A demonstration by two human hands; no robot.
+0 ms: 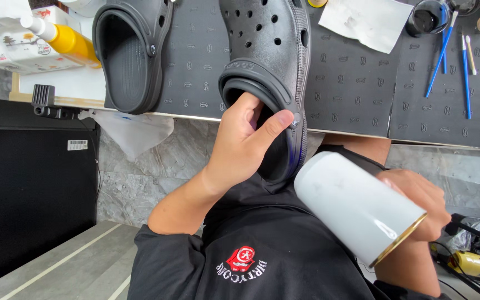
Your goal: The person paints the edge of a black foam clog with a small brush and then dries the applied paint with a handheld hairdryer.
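A second black clog (129, 53) lay on the dark patterned mat (351, 78). Yellow spray bottle (65, 38) and white carton (26, 53) sat at one corner. Blue-handled brushes (445, 53), crumpled paper (365, 21) and a dark jar (428, 16), possibly paint, occupied the opposite end.

The left hand (245, 139) is gripping the heel opening of a black rubber clog with holes (270, 61). At four o'clock, the right hand (418, 205) is holding a white spray can with a gold rim (356, 208), tilted. Another black clog (129, 50) is lying at eleven o'clock on the dark patterned mat (351, 83).
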